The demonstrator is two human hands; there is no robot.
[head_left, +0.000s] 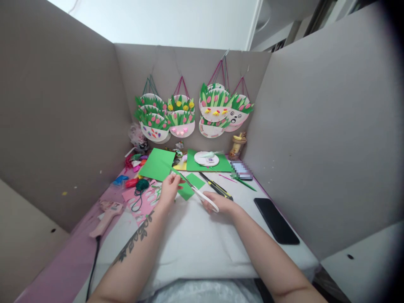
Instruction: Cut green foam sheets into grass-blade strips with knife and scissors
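Phone [276,221] right of scissors [202,194], glue gun [105,216] far left.

A white-covered tabletop [195,240] is carrying a black phone [276,221] at the right, a pink glue gun [105,216] at the left, green paper sheets [158,164], a paper plate [206,158] and a yellow-black cutter [217,187].
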